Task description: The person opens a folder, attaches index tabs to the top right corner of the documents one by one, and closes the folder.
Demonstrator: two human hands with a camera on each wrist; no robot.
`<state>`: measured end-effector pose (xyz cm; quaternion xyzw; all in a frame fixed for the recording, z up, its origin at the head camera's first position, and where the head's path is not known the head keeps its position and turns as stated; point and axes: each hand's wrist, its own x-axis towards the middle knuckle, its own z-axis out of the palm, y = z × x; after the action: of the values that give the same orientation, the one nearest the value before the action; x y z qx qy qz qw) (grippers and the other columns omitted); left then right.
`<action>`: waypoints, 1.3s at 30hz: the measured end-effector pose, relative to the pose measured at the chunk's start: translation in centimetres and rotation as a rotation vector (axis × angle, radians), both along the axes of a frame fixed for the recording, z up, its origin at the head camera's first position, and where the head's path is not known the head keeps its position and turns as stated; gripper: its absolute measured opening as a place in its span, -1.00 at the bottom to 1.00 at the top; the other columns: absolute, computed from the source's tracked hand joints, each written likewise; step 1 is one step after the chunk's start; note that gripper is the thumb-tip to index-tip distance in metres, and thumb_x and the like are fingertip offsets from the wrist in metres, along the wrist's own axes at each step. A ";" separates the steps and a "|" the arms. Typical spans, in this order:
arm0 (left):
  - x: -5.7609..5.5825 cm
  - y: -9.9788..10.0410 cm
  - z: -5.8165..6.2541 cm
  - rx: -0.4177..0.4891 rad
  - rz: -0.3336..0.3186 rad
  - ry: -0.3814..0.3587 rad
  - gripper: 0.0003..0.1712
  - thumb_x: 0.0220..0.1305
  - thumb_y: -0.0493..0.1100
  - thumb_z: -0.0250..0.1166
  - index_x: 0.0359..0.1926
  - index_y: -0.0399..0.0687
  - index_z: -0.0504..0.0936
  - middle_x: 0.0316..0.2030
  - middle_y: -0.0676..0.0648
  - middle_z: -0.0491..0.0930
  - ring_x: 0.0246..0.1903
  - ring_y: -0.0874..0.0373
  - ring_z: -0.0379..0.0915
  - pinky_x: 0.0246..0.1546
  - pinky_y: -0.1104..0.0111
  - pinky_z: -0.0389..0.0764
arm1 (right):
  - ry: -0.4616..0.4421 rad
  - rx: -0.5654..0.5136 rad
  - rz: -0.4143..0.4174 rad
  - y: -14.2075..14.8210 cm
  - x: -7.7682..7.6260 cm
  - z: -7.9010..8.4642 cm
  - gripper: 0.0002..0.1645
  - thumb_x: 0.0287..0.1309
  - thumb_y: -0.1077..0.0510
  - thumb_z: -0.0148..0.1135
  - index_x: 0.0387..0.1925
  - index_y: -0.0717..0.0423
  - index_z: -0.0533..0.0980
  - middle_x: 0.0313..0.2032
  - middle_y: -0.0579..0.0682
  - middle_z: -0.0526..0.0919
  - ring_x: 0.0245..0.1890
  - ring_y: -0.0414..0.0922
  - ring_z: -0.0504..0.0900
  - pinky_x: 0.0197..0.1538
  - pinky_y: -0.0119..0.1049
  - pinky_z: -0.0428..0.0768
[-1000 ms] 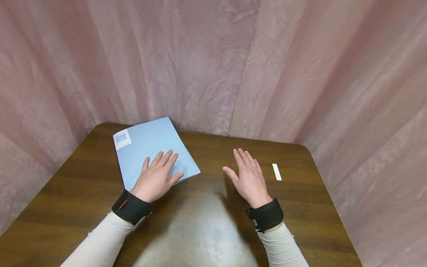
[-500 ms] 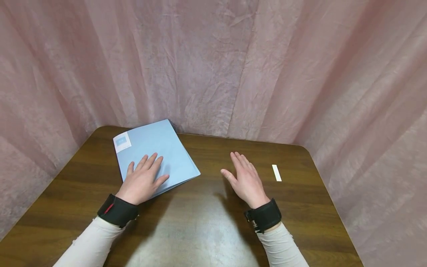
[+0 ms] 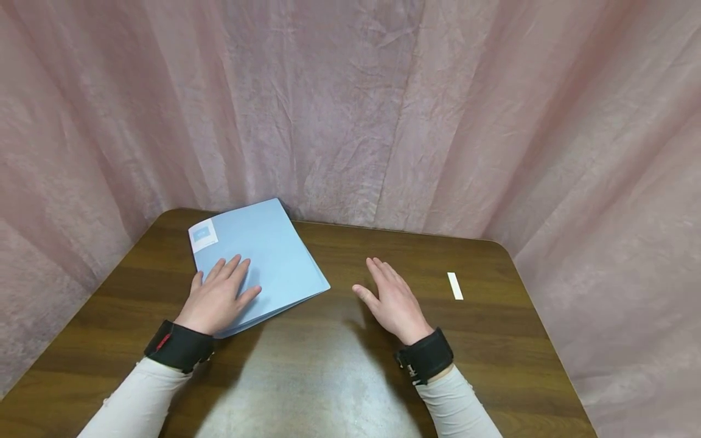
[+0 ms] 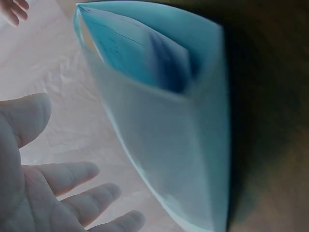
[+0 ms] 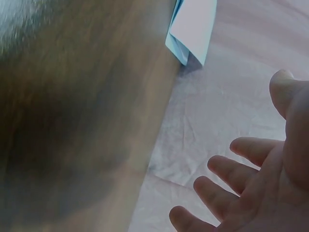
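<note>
A light blue folder point(image 3: 268, 249) with a white label at its far left corner lies aslant on the left of the table. Over its near left part hovers my left hand point(image 3: 213, 298), fingers spread, holding nothing. The left wrist view shows a gap between this hand and the folder point(image 4: 154, 130), whose covers stand a little apart with a sheet inside. My right hand point(image 3: 391, 301) is held above the table, right of the folder, with straight fingers and nothing in it. Right of that hand lies a narrow white strip point(image 3: 455, 286).
The brown wooden table point(image 3: 306, 377) has rounded far corners. A pink curtain point(image 3: 350, 109) hangs behind it and along both sides. Black bands sit on both wrists, below white sleeves.
My left hand has moved left and slightly nearer over the folder. The right hand has shifted a little left and nearer. Folder and strip stay in place.
</note>
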<state>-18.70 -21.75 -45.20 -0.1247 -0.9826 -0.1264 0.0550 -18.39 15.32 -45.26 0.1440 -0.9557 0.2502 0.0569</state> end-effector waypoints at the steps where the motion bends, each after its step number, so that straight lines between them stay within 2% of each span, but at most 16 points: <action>1: 0.0 -0.1 -0.1 0.002 0.003 -0.008 -0.13 0.40 0.30 0.09 0.50 -0.15 0.25 0.46 -0.28 0.16 0.42 -0.37 -0.02 0.21 -0.39 -0.13 | -0.008 -0.004 0.004 -0.1 0.0 -0.1 -0.07 0.35 -0.43 -0.05 0.55 -0.02 0.16 0.50 0.02 0.18 0.51 0.01 0.07 0.43 -0.03 0.05; 8: -0.6 -0.9 -0.6 0.019 0.014 -0.052 -0.10 0.40 0.32 0.09 0.50 -0.19 0.23 0.46 -0.32 0.14 0.41 -0.41 -0.04 0.20 -0.37 -0.05 | -0.072 -0.053 0.045 -0.6 -0.3 -0.6 -0.06 0.35 -0.42 -0.04 0.55 -0.01 0.14 0.50 0.00 0.16 0.50 0.04 0.07 0.40 0.01 0.11; 15: -1.3 -1.7 -1.2 0.016 0.004 -0.084 -0.10 0.41 0.27 0.11 0.49 -0.29 0.22 0.45 -0.38 0.12 0.39 -0.46 -0.03 0.26 -0.26 0.06 | -0.143 -0.037 0.089 -1.4 -1.3 -0.9 -0.06 0.35 -0.46 -0.11 0.57 -0.11 0.08 0.52 -0.05 0.12 0.51 -0.05 0.05 0.41 -0.03 0.12; 20: -1.5 -2.0 -1.6 0.009 -0.017 -0.070 -0.14 0.40 0.21 0.16 0.45 -0.34 0.27 0.43 -0.40 0.15 0.38 -0.46 0.00 0.31 -0.18 0.06 | -0.180 -0.034 0.125 -2.3 -2.3 -0.8 -0.09 0.37 -0.44 -0.11 0.57 -0.14 0.08 0.51 -0.08 0.14 0.50 -0.08 0.07 0.40 -0.06 0.14; 26: -1.6 -2.2 -1.9 -0.002 -0.020 -0.062 -0.15 0.38 0.19 0.18 0.44 -0.33 0.29 0.43 -0.41 0.15 0.37 -0.47 0.00 0.30 -0.19 0.07 | -0.216 -0.033 0.181 -3.4 -3.7 -0.9 -0.13 0.40 -0.39 -0.10 0.56 -0.09 0.12 0.50 -0.05 0.17 0.50 -0.07 0.09 0.40 -0.08 0.12; 33: -1.6 -2.2 -2.1 -0.021 -0.021 -0.054 -0.17 0.37 0.17 0.21 0.42 -0.32 0.32 0.42 -0.42 0.16 0.36 -0.48 0.01 0.29 -0.20 0.09 | -0.284 -0.009 0.252 -4.2 -5.1 -1.0 -0.07 0.37 -0.46 -0.15 0.57 -0.08 0.10 0.51 -0.10 0.13 0.50 -0.11 0.07 0.41 -0.12 0.11; 39: -1.5 -2.0 -2.0 -0.055 -0.032 -0.034 -0.22 0.36 0.15 0.22 0.38 -0.32 0.38 0.39 -0.42 0.22 0.34 -0.48 0.06 0.26 -0.21 0.15 | -0.296 0.054 0.332 -5.1 -5.8 -1.4 -0.03 0.35 -0.51 -0.19 0.56 -0.05 0.12 0.50 -0.07 0.17 0.49 -0.11 0.11 0.40 -0.13 0.15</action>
<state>-20.18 -23.79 -47.18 -0.1398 -0.9843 -0.1023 0.0330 -24.21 10.19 -46.67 0.2624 -0.9233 0.2487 -0.1296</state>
